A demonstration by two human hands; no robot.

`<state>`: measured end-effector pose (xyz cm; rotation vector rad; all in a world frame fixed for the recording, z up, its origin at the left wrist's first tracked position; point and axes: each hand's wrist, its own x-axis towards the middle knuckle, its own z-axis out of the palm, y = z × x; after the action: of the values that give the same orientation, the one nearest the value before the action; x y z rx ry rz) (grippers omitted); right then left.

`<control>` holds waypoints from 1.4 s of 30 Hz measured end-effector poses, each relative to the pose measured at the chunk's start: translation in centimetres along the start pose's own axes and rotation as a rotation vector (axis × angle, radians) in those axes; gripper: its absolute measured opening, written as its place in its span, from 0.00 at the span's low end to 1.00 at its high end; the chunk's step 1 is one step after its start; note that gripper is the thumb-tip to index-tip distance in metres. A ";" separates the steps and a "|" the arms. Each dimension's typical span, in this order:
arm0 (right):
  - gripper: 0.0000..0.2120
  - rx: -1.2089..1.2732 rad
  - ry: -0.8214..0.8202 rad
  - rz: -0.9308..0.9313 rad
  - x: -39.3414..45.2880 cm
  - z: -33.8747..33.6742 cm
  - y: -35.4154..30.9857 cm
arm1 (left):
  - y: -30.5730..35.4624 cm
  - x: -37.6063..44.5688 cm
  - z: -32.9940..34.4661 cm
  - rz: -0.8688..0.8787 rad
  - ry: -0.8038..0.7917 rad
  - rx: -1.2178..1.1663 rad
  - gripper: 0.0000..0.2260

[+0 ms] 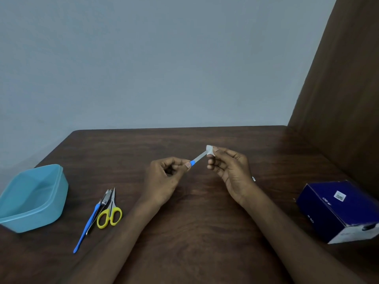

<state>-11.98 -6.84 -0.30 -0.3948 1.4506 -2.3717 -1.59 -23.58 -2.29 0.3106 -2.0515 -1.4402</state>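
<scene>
**File held tip-first into a white pad**

The file (198, 159) is held in the air over the middle of the table (205, 232), between the two hands. Its long axis runs on a slant. The blue handle end is low and to the left, and the grey blade rises away from the person and to the right, so the tip points at the right hand.

The left hand (164, 178) pinches the blue handle between thumb and forefinger, with the other fingers curled in. The right hand (232, 171) grips a small white pad (209, 150) between thumb and fingertips. The pad is folded round the blade's tip, which it hides.

To the left lie yellow scissors (110, 214), a clipper (106, 198) and a long blue stick (87, 227), all close together and pointing roughly away from the person. Beyond them sits an open teal tub (33, 198).

At the right edge a dark blue box (336, 212) lies on its side. It has a white sticker and white print, both too small to read
</scene>
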 end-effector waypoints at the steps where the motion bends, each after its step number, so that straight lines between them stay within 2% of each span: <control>1: 0.11 0.010 0.014 0.007 -0.1 0.0 -0.1 | 0.0 0.0 0.0 0.004 0.002 0.004 0.02; 4: 0.06 0.006 0.044 0.028 -0.1 -0.1 -0.3 | 0.0 0.0 0.0 0.014 0.004 0.018 0.02; 9: 0.04 -0.029 0.064 0.069 0.0 -0.2 -0.4 | 0.0 -0.1 -0.1 0.021 0.003 0.021 0.02; 21: 0.04 -0.070 0.084 0.061 0.4 -0.3 0.1 | 0.1 -0.2 -0.1 0.016 -0.016 0.005 0.02; 27: 0.06 -0.102 0.035 0.063 0.4 -0.5 0.2 | 0.1 -0.2 -0.1 0.013 -0.010 0.013 0.03; 32: 0.07 -0.185 -0.024 0.053 0.4 -0.5 0.5 | 0.3 -0.3 -0.3 0.035 -0.014 0.025 0.02; 38: 0.09 -0.256 0.030 0.010 0.7 -0.5 0.9 | 0.3 -0.3 -0.2 0.044 -0.032 0.053 0.02; 42: 0.07 -0.299 -0.001 -0.007 0.6 -0.7 1.1 | 0.2 -0.2 -0.2 0.031 -0.012 0.046 0.02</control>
<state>-12.72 -6.99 -1.54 -0.4733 1.8116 -2.1606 -1.27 -23.51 -2.14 0.2876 -2.0925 -1.3811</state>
